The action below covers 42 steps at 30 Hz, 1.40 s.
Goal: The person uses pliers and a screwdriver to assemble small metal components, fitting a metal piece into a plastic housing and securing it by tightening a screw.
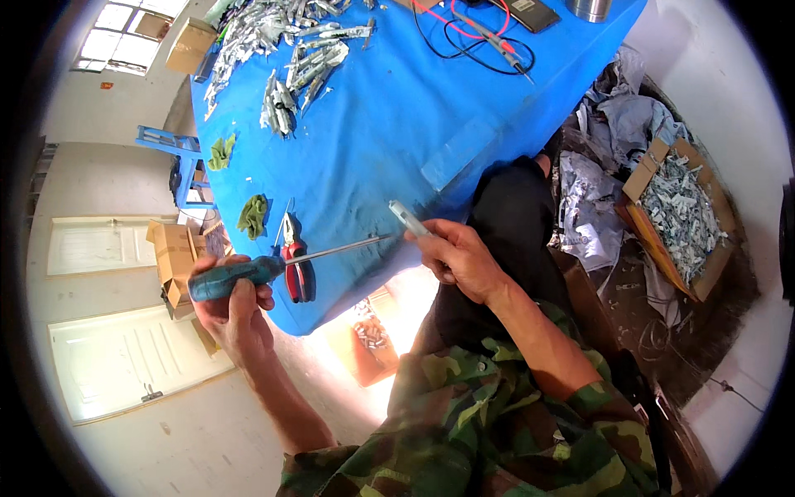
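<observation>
My left hand (236, 306) is closed around the teal handle of a screwdriver (234, 277). Its long metal shaft points right, with the tip a little short of my right hand (460, 257). That hand is closed on a small, slim, whitish-grey piece (406, 217), whose far end sticks out up and to the left; its exact kind is unclear. Both hands are raised by the near edge of a blue-covered table (364, 141). Beyond the screwdriver shaft lie pliers (294, 265) with red and black handles, partly crossed by it.
Slim silvery pieces (281, 50) are heaped at the table's far left. Green cloths (252, 215) lie along its left edge, test probes (501, 45) with red and black leads at the far right. A cardboard box (712, 277) of pale pieces stands on the right; another box (352, 356) sits below the table edge.
</observation>
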Available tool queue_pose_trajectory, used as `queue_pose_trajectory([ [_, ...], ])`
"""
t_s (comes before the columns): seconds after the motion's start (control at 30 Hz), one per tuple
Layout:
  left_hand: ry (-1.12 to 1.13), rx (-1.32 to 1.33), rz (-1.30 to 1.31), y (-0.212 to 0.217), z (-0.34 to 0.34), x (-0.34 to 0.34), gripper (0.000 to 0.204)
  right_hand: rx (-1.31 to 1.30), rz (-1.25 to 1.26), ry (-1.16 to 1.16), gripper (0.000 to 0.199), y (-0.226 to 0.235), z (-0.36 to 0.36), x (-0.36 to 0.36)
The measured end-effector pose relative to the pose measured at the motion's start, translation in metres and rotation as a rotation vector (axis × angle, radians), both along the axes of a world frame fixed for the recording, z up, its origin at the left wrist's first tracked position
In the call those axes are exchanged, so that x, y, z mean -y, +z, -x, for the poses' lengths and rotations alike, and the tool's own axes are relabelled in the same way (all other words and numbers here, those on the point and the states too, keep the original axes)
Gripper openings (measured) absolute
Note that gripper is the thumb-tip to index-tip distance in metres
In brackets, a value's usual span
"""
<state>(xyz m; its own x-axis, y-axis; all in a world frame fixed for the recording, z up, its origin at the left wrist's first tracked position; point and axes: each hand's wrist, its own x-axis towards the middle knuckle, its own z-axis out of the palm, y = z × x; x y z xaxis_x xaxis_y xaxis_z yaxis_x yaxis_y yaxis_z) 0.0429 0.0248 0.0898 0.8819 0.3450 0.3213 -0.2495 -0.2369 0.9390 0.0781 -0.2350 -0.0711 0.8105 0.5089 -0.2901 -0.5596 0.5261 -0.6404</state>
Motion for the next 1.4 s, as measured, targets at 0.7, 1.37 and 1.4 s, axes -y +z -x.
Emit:
queue_pose_trajectory([
  [0.7,0.047,-0.120,0.112,-0.029,0.029,-0.010,0.029,0.082,0.044,-0.023,0.028,-0.008,0.002,-0.011],
  [1.37,-0.187,-0.496,-0.868,0.004,0.052,0.006,0.036,0.426,0.468,-0.084,0.028,-0.009,-0.001,-0.020],
  [1.4,-0.192,-0.491,-0.887,0.006,0.051,0.006,0.036,0.430,0.485,-0.084,0.028,-0.009,-0.001,-0.020],
])
